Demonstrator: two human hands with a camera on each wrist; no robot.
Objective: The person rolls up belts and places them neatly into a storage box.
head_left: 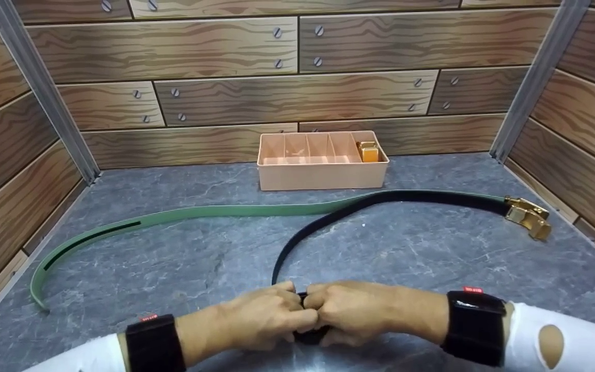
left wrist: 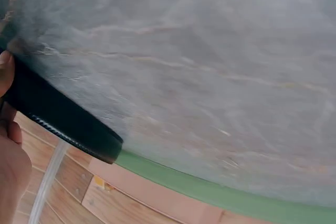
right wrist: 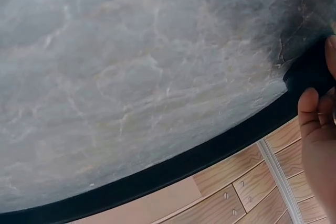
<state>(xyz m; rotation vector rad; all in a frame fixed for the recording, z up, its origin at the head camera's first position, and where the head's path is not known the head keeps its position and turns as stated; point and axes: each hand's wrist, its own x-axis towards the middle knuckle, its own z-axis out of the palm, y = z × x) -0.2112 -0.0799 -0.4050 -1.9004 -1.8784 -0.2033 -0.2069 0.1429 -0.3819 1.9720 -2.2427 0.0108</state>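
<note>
Red tags [head_left: 472,290] on both black wristbands [head_left: 475,328], lettering too small to read! Left hand [head_left: 269,315] and right hand [head_left: 351,312], close together, grip the black belt [head_left: 421,196], its length curving beyond them toward gold buckles [head_left: 527,218].

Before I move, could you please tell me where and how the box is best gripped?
Probably grip the box at both short ends, coming from left and right: it is oblong, with the wall behind and the green strap in front.
</note>
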